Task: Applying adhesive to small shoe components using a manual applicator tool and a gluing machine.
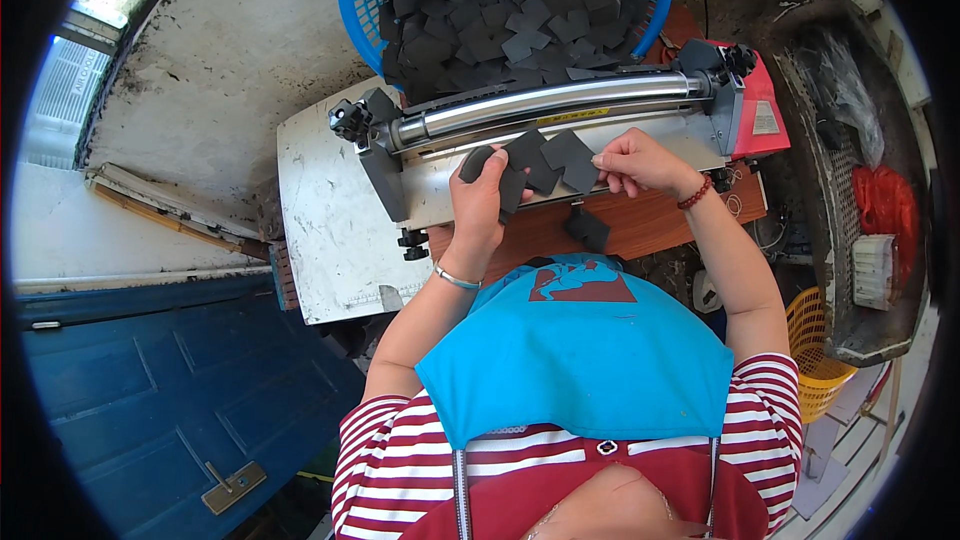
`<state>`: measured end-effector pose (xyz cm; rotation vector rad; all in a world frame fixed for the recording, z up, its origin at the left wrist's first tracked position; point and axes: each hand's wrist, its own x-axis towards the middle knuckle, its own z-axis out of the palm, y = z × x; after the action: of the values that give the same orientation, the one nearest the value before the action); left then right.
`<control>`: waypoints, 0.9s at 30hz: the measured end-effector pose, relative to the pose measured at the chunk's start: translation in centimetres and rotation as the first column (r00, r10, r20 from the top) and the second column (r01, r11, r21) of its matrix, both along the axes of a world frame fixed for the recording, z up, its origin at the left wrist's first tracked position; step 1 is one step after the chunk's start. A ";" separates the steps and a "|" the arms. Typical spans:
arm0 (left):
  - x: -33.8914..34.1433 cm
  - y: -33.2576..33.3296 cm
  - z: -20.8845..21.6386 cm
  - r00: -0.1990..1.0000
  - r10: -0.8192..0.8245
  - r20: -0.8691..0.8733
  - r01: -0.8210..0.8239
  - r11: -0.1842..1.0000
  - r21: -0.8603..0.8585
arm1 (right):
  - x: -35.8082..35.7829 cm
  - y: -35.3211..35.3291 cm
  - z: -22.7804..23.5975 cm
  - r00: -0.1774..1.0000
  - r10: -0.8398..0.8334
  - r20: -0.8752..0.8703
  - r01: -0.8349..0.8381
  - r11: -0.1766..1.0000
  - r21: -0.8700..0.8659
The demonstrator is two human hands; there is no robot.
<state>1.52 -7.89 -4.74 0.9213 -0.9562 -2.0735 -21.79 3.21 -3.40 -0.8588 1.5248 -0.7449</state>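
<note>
My left hand (478, 202) is closed round a few thin black square pieces (512, 188), its thumb on top of them. With thumb and finger, my right hand (640, 162) pinches the edge of another black square piece (571, 160). Between the hands, a further black square (536, 162) partly overlaps it. Both hands are over the front of a roller machine (550, 103) with a long silver roller and a red end housing. A loose black piece (588, 230) lies lower, on the brown wooden board (650, 224) in front of the machine.
Behind the machine, a blue plastic basket (356, 10) is heaped with black pieces (510, 10). A white tabletop (330, 190) extends left, above a blue door (150, 390). At right are a dark trough (840, 270) holding a red plastic bag (885, 210) and a yellow basket (812, 380).
</note>
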 end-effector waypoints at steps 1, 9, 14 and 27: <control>0.1 -0.1 0.0 1.000 0.002 0.009 -0.002 1.000 -0.008 | -0.6 0.0 -0.4 1.000 0.000 -0.001 0.000 1.000 0.001; -1.0 0.3 0.0 1.000 0.009 0.018 -0.009 1.000 -0.008 | 1.3 -1.7 -0.2 0.961 -0.179 -0.211 0.158 0.981 -0.114; -1.0 0.3 0.2 0.997 -0.066 -0.036 0.067 0.998 0.015 | 1.7 -1.2 0.3 0.996 0.035 -0.077 -0.048 0.982 -0.184; -3.2 1.6 1.2 0.981 -0.191 -0.026 0.190 0.981 -0.026 | 4.3 -1.2 -0.6 0.921 -0.152 -0.360 -0.107 0.787 -0.607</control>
<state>-1.65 -6.28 -3.54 0.8125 -1.0887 -2.2232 -17.47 2.01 -3.97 -1.5645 1.6571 -1.1810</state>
